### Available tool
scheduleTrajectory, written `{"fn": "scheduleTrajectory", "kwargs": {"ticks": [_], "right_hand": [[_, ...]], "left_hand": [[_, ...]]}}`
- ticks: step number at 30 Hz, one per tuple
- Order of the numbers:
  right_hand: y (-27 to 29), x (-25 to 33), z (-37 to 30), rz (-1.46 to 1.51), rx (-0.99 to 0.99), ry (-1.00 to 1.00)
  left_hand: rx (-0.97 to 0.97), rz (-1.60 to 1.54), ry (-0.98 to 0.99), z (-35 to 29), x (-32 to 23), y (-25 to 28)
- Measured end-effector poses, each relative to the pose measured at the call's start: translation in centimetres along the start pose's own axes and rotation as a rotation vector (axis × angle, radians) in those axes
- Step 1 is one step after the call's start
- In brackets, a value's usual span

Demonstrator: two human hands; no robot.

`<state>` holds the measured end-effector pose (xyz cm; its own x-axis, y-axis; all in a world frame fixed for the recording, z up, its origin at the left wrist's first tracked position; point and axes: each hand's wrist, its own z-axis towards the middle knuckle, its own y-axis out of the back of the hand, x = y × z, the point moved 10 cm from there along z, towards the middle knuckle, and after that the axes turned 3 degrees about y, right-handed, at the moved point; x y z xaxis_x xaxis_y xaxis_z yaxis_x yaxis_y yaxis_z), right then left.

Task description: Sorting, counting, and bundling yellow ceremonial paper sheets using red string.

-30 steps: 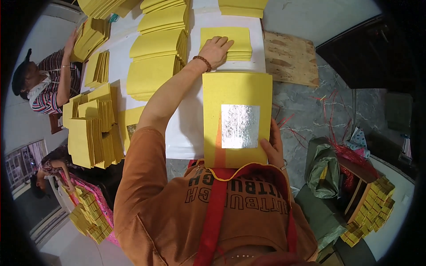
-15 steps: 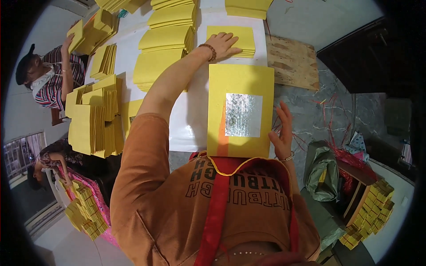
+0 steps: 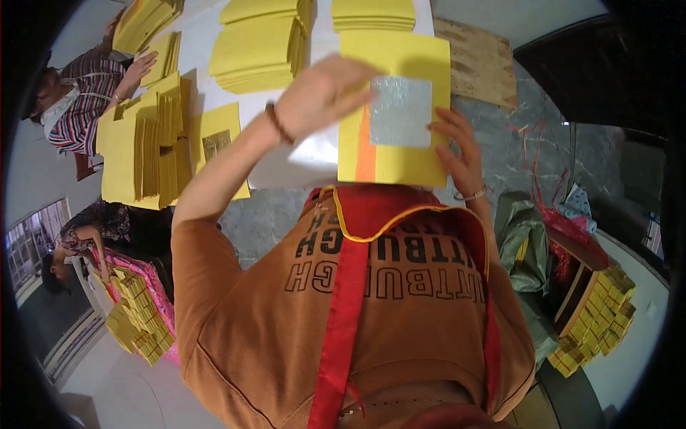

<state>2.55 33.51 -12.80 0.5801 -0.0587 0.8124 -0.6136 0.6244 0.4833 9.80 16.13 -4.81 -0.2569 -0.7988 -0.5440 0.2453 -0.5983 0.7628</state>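
Observation:
In front of me at the table's near edge lies a yellow paper stack (image 3: 411, 166). A silvery square patch (image 3: 401, 113) shows on its top sheet, with an orange stripe (image 3: 365, 154) beside it. My left hand (image 3: 325, 94), smeared by motion, is over the stack's left edge, its fingers pointing right toward the silvery square; whether it holds a sheet I cannot tell. Along the stack's right edge is my right hand (image 3: 461, 149), fingers apart and bent, fingertips at the edge of the paper. Just beyond lies another yellow stack (image 3: 373, 16).
Larger yellow paper piles (image 3: 257, 53) stand on the white-covered table (image 3: 286, 168), with upright bundles (image 3: 139, 154) at left. A co-worker's hand (image 3: 141, 69) is on a far-left stack. A wooden board (image 3: 475, 61) and a green bag (image 3: 520, 236) are at right.
My left hand has left the farther yellow stack and come back toward me, over the near stack's left edge. My right hand has closed in on its right edge. The view has shifted.

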Motion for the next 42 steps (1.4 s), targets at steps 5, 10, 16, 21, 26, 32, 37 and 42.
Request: {"fn": "scheduleTrajectory", "kwargs": {"ticks": [5,10,16,21,26,32,37,42], "right_hand": [[-0.6,-1.7,-0.5,0.106,-0.064,-0.067],[-0.7,-2.7,-0.8,0.217,-0.103,-0.136],[-0.8,-4.1,-1.2,0.476,-0.163,-0.249],[-0.7,-3.5,-1.0,0.375,-0.159,-0.204],[-0.9,-4.3,-1.2,0.418,-0.162,-0.227],[-0.9,-4.0,-1.2,0.435,-0.206,-0.286],[-0.7,-3.8,-1.1,0.316,-0.157,-0.226],[-0.8,-5.0,-1.5,0.483,-0.19,-0.163]], "left_hand": [[0.281,0.221,-0.049,-7.1,-5.2,-5.1],[0.131,0.064,0.028,-7.4,-4.2,-3.9],[0.095,-0.301,0.318,-6.5,-0.6,-3.0],[0.153,-0.476,0.507,-7.4,1.7,-4.0],[0.219,-0.533,0.597,-7.8,2.6,-4.8],[0.211,-0.568,0.588,-7.8,2.8,-5.0],[0.172,-0.689,0.603,-7.7,3.2,-5.2],[0.142,-0.699,0.628,-7.9,3.9,-5.5]]}}
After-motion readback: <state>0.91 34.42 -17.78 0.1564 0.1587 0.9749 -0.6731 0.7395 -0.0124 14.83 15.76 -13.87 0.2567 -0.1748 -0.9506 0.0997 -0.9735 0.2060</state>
